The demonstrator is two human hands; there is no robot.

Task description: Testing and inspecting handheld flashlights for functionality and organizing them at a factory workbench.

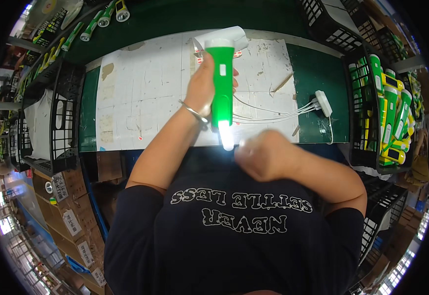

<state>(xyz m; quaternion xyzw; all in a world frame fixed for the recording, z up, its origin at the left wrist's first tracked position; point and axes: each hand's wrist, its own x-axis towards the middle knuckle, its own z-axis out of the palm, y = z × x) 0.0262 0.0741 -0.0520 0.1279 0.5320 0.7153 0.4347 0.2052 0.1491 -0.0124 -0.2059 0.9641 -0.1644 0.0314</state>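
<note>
My left hand (pixel 202 83) is closed round a green flashlight (pixel 222 83), held over the workbench with its white-rimmed end pointing away from me. A pale button shows on its upper side, and the end nearest me glows bright white. Close to that glowing end is my right hand (pixel 266 156), its fingers curled in and blurred by motion. Whatever its fingers may hold cannot be made out. Just beyond the flashlight's far end lies a curved, whitish sheet (pixel 234 35), partly hidden behind it.
White cables run from a power strip (pixel 323 103) across the white board (pixel 145 93) on the green bench. A black crate (pixel 352 142) at right holds green and yellow flashlights (pixel 390 110). Another black crate (pixel 62 123) stands left. More flashlights (pixel 92 24) line the far left.
</note>
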